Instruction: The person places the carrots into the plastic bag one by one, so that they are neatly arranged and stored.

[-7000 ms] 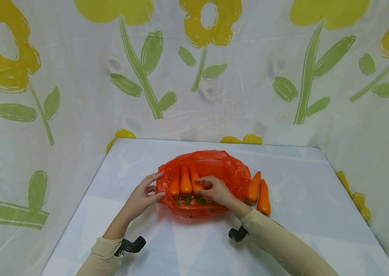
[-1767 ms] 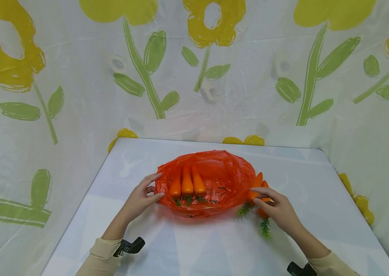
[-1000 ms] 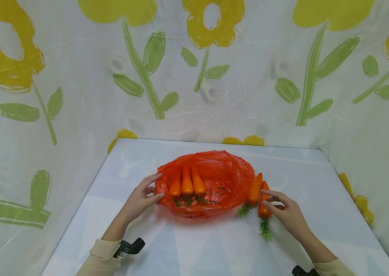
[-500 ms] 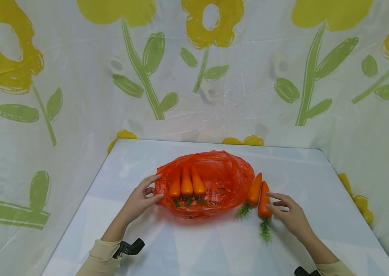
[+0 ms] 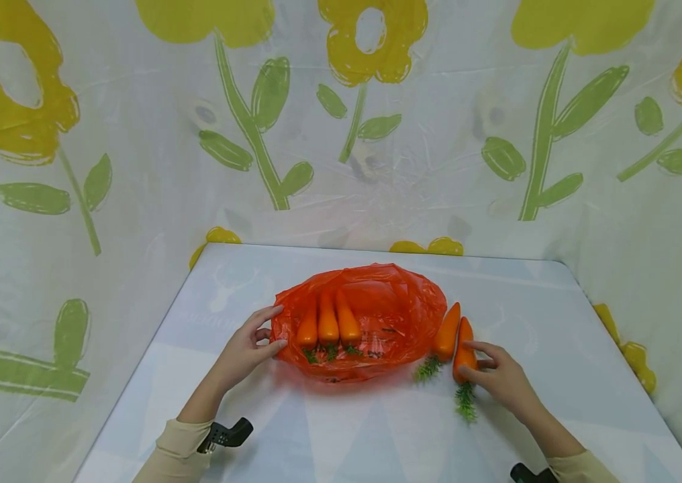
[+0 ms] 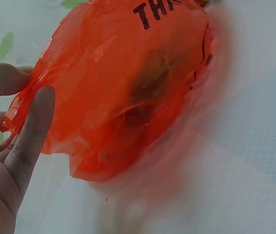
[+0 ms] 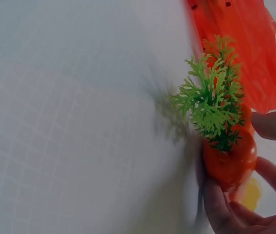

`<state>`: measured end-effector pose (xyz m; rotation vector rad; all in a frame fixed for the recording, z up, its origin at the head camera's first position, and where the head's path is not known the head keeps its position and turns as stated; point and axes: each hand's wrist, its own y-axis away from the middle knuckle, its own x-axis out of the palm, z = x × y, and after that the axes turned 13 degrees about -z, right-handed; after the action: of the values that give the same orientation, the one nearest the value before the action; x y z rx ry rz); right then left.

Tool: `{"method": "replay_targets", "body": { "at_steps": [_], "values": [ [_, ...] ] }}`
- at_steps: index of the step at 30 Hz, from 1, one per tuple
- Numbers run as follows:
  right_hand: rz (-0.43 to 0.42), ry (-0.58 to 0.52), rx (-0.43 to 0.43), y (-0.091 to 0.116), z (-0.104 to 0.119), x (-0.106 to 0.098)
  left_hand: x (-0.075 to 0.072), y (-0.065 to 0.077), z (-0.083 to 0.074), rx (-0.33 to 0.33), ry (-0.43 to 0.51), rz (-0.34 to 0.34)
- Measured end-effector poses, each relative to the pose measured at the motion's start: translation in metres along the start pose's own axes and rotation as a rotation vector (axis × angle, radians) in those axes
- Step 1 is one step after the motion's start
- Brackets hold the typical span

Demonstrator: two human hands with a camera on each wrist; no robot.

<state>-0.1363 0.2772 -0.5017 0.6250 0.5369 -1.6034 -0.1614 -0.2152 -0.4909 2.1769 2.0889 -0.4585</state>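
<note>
Gripping outer carrot (image 5: pixel 462 355) on the desk (image 5: pixel 353 436), right of red bag (image 5: pixel 401 295).
Right hand (image 5: pixel 501 377) is pinching it; left hand (image 5: pixel 244 345) is pinching the bag's left edge. Three carrots (image 5: pixel 328 329) are lying inside. Looks like the grasp step; next move is probably calling for a lift clear of the inner loose carrot (image 5: pixel 447 334).

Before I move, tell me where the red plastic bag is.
In the head view, the red plastic bag lies near the middle of the table, between the left hand, which holds its left edge, and two carrots beside its right edge.
</note>
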Motion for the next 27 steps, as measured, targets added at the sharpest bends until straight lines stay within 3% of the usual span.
{"method": "replay_targets", "body": {
  "at_steps": [12,27],
  "values": [
    [-0.006,0.058,0.001,-0.003,-0.001,0.003,-0.001,0.000,0.000,-0.007,-0.006,0.002],
    [-0.033,0.093,0.071,-0.003,-0.011,-0.020,0.000,0.001,0.001,-0.019,-0.003,0.002]
  ]
}}
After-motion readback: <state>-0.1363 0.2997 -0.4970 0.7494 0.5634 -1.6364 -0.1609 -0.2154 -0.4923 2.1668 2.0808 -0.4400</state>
